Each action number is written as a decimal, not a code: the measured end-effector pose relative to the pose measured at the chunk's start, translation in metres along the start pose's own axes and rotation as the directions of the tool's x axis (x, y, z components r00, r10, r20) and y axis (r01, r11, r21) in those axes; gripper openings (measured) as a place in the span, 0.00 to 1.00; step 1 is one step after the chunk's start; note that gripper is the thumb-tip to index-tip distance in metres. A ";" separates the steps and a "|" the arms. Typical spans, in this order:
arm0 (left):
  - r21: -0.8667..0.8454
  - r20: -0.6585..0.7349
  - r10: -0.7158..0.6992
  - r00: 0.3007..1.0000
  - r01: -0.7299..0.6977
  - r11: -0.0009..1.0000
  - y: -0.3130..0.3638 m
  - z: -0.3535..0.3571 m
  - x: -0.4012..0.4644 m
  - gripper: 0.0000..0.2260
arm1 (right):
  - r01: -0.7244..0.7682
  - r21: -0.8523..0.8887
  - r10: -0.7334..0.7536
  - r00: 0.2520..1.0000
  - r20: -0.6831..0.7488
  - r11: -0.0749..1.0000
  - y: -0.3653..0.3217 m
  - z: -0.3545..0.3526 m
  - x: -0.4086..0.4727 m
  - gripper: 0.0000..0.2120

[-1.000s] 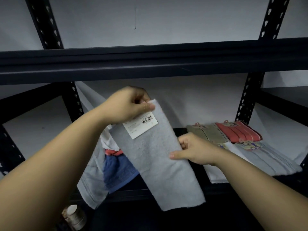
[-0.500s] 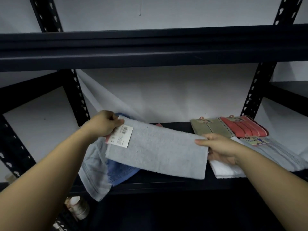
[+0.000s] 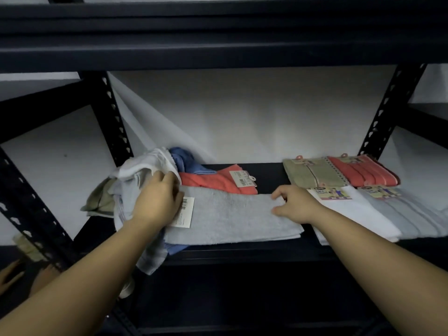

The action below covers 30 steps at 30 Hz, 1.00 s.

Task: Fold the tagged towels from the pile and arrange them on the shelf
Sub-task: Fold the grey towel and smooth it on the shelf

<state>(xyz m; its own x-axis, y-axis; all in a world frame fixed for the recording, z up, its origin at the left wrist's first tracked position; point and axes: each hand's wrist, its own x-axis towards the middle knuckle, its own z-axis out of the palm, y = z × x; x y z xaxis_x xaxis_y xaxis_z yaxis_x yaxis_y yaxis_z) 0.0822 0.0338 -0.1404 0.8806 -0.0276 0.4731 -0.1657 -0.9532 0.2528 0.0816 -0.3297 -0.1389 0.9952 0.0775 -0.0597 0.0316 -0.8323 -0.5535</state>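
on the dark shelf [image 3: 266, 175] by a pale wall, both hands [image 3: 157, 202] [image 3: 294, 203] pinch the grey towel [image 3: 232, 214]

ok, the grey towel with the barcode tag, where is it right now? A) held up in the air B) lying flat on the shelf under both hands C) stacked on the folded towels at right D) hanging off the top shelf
B: the grey towel lies flat along the shelf, left hand at its tagged end, right hand at the other.
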 end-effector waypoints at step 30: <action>-0.448 0.331 0.653 0.681 -0.496 0.744 0.174 0.071 -0.021 0.07 | 0.211 -0.002 -0.210 0.970 -0.122 0.977 0.050 -0.011 -0.081 0.04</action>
<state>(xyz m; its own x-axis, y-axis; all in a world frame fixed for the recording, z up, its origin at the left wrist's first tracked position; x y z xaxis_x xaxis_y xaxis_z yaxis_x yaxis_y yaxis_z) 0.0661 -0.1531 -0.1662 0.6383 -0.7411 0.2083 -0.7590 -0.5606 0.3312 0.0035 -0.3839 -0.1522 0.9701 0.1827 0.1595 0.2411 -0.7984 -0.5518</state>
